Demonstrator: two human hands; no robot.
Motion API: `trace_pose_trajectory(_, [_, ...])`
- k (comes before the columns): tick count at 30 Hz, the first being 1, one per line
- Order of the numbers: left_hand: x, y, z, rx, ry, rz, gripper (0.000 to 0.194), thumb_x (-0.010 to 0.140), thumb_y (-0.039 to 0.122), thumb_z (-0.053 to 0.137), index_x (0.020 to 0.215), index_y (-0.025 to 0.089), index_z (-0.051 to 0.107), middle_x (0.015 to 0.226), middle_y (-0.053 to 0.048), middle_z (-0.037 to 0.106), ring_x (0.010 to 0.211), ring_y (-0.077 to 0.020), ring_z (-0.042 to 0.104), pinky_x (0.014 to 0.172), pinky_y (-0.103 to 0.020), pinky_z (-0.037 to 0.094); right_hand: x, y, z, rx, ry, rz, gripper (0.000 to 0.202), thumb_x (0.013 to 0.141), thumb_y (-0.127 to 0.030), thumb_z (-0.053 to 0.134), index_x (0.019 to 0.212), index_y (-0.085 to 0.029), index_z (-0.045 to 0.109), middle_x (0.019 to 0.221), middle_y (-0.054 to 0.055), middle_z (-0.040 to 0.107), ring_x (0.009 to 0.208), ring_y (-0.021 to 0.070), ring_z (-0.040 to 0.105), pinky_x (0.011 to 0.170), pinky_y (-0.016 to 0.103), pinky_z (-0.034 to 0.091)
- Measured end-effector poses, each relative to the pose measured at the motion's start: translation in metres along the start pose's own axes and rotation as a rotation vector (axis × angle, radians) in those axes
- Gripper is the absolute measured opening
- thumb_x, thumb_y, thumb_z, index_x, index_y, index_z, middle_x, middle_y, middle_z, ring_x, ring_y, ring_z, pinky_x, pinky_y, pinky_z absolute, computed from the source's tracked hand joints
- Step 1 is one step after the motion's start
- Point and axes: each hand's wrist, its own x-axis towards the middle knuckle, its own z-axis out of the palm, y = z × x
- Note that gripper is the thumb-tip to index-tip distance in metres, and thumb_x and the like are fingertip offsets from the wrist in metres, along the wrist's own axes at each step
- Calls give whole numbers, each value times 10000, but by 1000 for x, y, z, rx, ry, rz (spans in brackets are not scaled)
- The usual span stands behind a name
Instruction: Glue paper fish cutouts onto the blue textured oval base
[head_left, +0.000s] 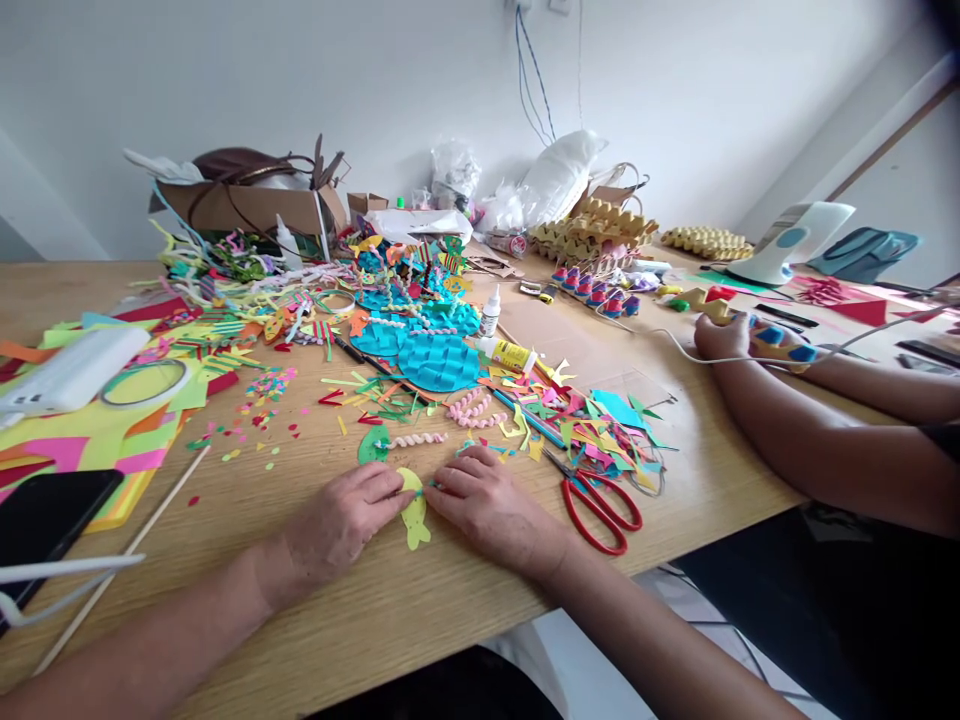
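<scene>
A yellow paper fish [414,520] lies on the wooden table between my hands. My left hand [349,515] is closed, its fingertips pressed on the fish's left edge. From the right, my right hand [480,500] reaches to the fish with fingers together, near a tiny blue piece on it; what lies under its fingertips is too small to make out. Just beyond my hands are a green paper piece [373,445] and a pink-white twisted strip [420,439]. Red-handled scissors [600,510] rest right of my right hand.
Paper scraps [600,440], a yellow glue stick [510,355], a white glue bottle [491,312] and blue paper discs [439,360] lie ahead. A phone [60,510] and thin stick [142,535] are left. At right, another person's hands [724,338] hold painted egg-carton pieces.
</scene>
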Motion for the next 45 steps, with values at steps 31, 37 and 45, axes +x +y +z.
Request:
trace_pose_trajectory(31, [0, 2, -4, -36, 4, -24, 345, 913, 134, 292, 1002, 140, 625, 900, -79, 606, 887, -192, 541, 793, -320, 485, 1, -1, -1, -31, -13, 7, 191, 905, -194, 394, 890, -169, 583, 784, 31, 588, 748, 157, 483, 724, 315, 303])
trace_pose_trajectory(37, [-3, 1, -7, -49, -5, -10, 334, 863, 60, 327, 1034, 123, 606, 966, -90, 623, 932, -195, 548, 825, -313, 483, 3, -1, -1, -28, -26, 8, 162, 896, -189, 416, 847, -170, 570, 782, 27, 589, 745, 153, 485, 721, 309, 301])
trace_pose_trajectory(45, [-9, -3, -24, -176, -2, -144, 410, 794, -5, 315, 1037, 170, 594, 1018, -59, 630, 981, -152, 562, 855, -266, 462, 4, 0, -2, 11, -36, 35, 121, 886, -203, 443, 838, -174, 550, 790, 15, 589, 747, 149, 499, 753, 303, 306])
